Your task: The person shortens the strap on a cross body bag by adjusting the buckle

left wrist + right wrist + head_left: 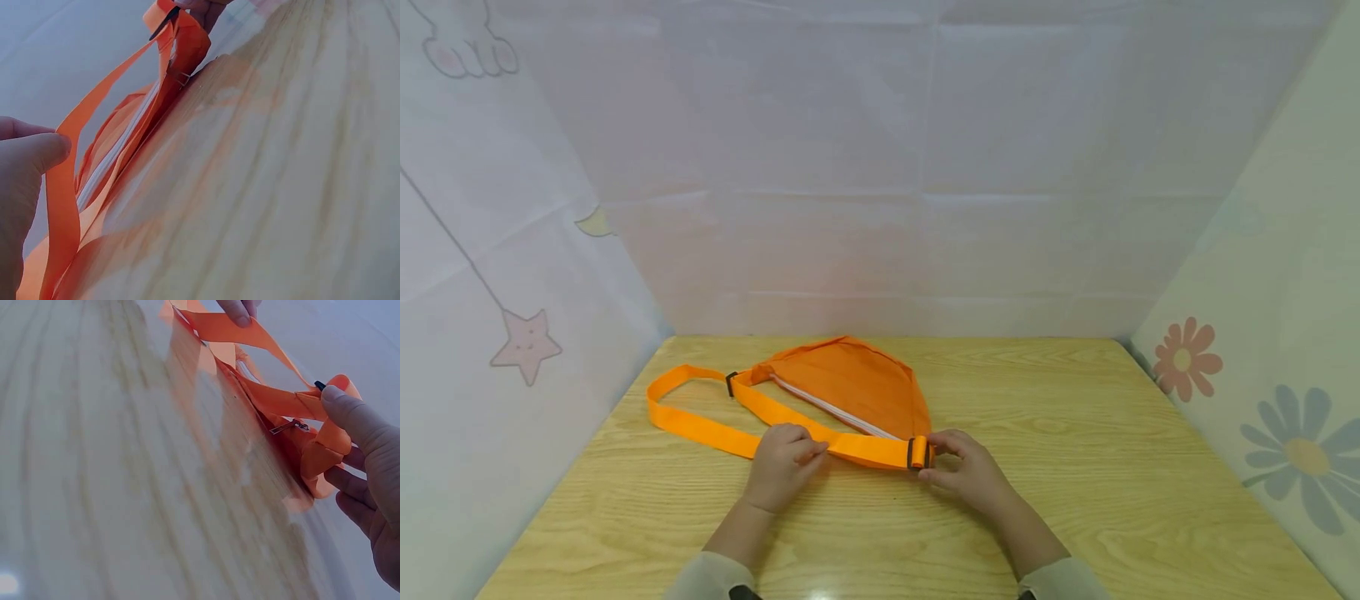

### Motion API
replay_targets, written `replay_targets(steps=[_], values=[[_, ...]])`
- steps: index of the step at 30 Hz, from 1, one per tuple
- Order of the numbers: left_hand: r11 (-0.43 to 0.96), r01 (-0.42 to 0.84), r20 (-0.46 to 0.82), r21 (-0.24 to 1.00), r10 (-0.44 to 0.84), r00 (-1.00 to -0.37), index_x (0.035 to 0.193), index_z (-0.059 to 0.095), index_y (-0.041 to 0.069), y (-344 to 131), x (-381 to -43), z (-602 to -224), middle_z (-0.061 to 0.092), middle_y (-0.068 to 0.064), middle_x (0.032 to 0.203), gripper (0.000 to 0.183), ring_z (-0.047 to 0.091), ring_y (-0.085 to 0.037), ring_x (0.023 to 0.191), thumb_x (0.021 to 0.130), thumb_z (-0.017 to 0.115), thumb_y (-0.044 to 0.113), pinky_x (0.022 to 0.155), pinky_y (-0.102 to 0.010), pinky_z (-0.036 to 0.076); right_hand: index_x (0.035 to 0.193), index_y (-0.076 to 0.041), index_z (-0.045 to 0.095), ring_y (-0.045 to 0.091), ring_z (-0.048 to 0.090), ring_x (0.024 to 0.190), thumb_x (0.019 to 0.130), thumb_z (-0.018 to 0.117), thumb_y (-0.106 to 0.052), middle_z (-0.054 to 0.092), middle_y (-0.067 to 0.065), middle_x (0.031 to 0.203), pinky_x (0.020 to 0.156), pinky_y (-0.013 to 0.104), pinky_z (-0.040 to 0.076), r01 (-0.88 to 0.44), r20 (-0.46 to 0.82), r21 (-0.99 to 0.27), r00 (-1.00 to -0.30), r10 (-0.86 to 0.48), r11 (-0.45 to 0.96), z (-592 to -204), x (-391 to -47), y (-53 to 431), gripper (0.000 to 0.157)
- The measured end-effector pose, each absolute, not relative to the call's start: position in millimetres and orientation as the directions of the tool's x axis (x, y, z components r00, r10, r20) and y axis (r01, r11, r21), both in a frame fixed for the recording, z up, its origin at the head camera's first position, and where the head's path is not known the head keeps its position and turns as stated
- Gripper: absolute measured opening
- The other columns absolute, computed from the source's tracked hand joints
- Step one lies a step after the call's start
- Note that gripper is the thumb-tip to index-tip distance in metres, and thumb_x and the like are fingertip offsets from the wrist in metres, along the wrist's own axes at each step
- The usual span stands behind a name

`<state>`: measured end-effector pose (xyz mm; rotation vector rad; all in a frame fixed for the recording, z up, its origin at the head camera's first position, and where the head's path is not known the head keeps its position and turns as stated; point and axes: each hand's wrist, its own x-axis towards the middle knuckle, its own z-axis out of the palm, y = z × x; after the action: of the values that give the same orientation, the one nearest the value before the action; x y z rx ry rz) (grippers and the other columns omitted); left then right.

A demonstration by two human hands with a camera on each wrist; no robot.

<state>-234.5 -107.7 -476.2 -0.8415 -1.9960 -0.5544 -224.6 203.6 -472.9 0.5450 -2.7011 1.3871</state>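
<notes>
An orange sling bag [850, 379] with a white zipper [831, 406] lies on the table, its curved side facing the back. My left hand [782, 467] pinches the bright orange strap [872, 451] between thumb and fingers, holding it up off the wood, as the left wrist view shows. At the bag's right end, my right hand [972, 475] grips the black strap slider [917, 453], thumb on the slider and fingers behind the strap loop. Below that thumb, a metal zipper pull [289, 426] hangs in the right wrist view.
The strap's loose loop [688, 425] spreads out left of the bag, near a second black buckle [731, 384]. The wood-grain table [1120, 467] is bounded by a pale cloth backdrop [917, 167] behind and printed cloth sides at left and right.
</notes>
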Motion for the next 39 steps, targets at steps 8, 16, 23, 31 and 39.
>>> replay_targets(steps=[8, 16, 23, 31, 39], values=[[0.677, 0.731, 0.850, 0.086, 0.333, -0.409, 0.072, 0.078, 0.013, -115, -234, -476, 0.058, 0.004, 0.065, 0.022, 0.050, -0.012, 0.060, 0.056, 0.091, 0.006, 0.060, -0.029, 0.042, 0.121, -0.007, 0.066, 0.026, 0.064, 0.105, 0.077, 0.084, -0.026, 0.066, 0.006, 0.119, 0.097, 0.050, 0.050, -0.353, 0.221, -0.765, -0.930, -0.294, 0.538, -474, -225, 204, 0.051], [0.682, 0.727, 0.862, 0.079, 0.320, -0.394, 0.066, 0.075, 0.011, -124, -234, -476, 0.055, 0.003, 0.063, 0.023, 0.047, -0.013, 0.058, 0.052, 0.091, 0.002, 0.057, -0.028, 0.039, 0.122, -0.009, 0.066, 0.025, 0.064, 0.105, 0.078, 0.083, -0.028, 0.066, 0.006, 0.119, 0.097, 0.052, 0.049, -0.352, 0.220, -0.770, -0.929, -0.297, 0.532, -474, -225, 205, 0.051], [0.685, 0.724, 0.857, 0.088, 0.318, -0.405, 0.067, 0.075, 0.011, -130, -231, -475, 0.056, 0.003, 0.063, 0.023, 0.049, -0.012, 0.059, 0.053, 0.091, 0.002, 0.059, -0.029, 0.040, 0.121, -0.013, 0.067, 0.024, 0.063, 0.107, 0.077, 0.084, -0.027, 0.066, 0.003, 0.119, 0.099, 0.055, 0.047, -0.320, 0.195, -0.788, -0.940, -0.280, 0.525, -472, -224, 205, 0.049], [0.693, 0.714, 0.827, 0.094, 0.345, -0.444, 0.084, 0.078, 0.009, -132, -231, -478, 0.063, 0.000, 0.073, 0.033, 0.054, -0.015, 0.066, 0.055, 0.092, 0.018, 0.065, -0.032, 0.045, 0.120, -0.018, 0.068, 0.025, 0.060, 0.115, 0.075, 0.085, -0.027, 0.066, 0.000, 0.120, 0.103, 0.056, 0.043, -0.279, 0.174, -0.773, -0.957, -0.232, 0.570, -474, -225, 203, 0.048], [0.781, 0.605, 0.747, 0.158, 0.306, -0.590, 0.093, 0.077, 0.008, -132, -233, -483, 0.066, -0.002, 0.082, 0.033, 0.060, -0.020, 0.075, 0.066, 0.089, 0.022, 0.072, -0.038, 0.049, 0.121, -0.018, 0.067, 0.026, 0.059, 0.116, 0.075, 0.085, -0.027, 0.066, 0.002, 0.122, 0.103, 0.055, 0.044, -0.283, 0.169, -0.756, -0.956, -0.241, 0.590, -471, -224, 203, 0.050]])
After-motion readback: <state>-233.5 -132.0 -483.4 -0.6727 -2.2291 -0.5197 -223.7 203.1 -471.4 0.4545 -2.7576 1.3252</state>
